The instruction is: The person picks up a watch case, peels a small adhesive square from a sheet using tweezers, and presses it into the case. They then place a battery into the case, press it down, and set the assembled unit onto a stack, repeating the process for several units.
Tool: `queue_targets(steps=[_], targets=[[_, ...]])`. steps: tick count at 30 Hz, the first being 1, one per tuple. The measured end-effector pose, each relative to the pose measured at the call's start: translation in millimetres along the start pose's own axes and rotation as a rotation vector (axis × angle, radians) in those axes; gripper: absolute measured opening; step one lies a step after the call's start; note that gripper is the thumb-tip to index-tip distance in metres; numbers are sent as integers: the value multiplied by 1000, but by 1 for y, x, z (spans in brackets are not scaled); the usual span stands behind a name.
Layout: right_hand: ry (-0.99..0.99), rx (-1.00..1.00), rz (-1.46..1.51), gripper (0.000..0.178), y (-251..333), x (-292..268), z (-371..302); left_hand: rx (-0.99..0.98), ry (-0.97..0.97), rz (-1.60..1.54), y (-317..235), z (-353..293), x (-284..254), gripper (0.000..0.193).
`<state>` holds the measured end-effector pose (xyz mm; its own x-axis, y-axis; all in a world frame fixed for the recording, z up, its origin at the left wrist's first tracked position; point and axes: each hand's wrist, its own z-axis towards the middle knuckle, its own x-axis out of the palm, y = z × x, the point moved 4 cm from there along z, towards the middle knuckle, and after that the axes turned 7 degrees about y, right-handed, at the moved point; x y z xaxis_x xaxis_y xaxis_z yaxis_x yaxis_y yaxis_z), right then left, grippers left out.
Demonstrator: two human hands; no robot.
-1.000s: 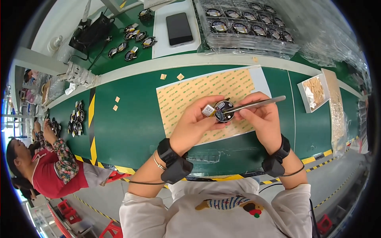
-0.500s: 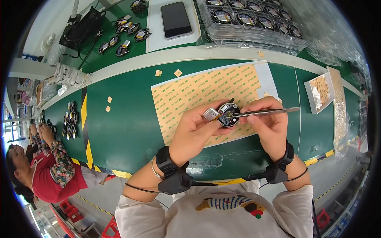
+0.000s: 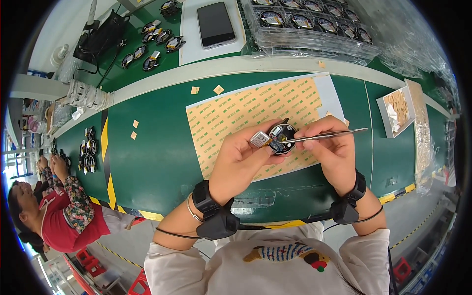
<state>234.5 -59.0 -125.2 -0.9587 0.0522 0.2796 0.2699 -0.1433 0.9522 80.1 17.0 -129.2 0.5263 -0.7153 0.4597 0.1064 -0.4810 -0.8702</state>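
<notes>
Pinched in my left hand point(image 3: 242, 156) is a round black watch case point(image 3: 289, 132), open so its circuit board shows. A small silver battery point(image 3: 259, 139) sticks out from the case's left side, beside my left fingers. My right hand point(image 3: 328, 143) is closed on metal tweezers point(image 3: 333, 135), whose tips reach inside the case. Both hands are above a tan sheet of adhesive pads point(image 3: 255, 105) that lies on the green table point(image 3: 147, 167).
Loose tan squares point(image 3: 218, 90) lie beyond the sheet. An open white box point(image 3: 396, 112) stands at right. A raised shelf holds a phone point(image 3: 216, 24), several watch cases and clear trays point(image 3: 314, 42). More watch parts point(image 3: 88, 150) lie left, near a seated person point(image 3: 64, 211).
The right hand and tweezers have shifted slightly up, and the tweezers are tilted a little more. The watch case stays in the left hand, with its circuit board showing.
</notes>
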Motion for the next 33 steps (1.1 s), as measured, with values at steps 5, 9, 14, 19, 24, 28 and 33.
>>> queue_targets(steps=[5,9,14,19,24,28,33], targets=[[2,0,-1,18,0,0,1,4,-4,-18,1,-1,0,44],[14,-6,-2,18,1,2,1,18,2,-3,0,-1,0,44],[20,0,7,18,1,2,1,14,-3,0,-1,-2,0,44],[107,6,-57,18,5,1,2,-24,-21,-136,1,0,-5,42],[160,106,-209,16,25,-17,5,-64,-86,-164,0,-3,-16,39],[-359,227,-173,13,35,-78,5,-90,-107,-57,-1,3,-14,36],[-379,272,-170,11,17,-89,13,-84,-125,5,3,4,-14,37]])
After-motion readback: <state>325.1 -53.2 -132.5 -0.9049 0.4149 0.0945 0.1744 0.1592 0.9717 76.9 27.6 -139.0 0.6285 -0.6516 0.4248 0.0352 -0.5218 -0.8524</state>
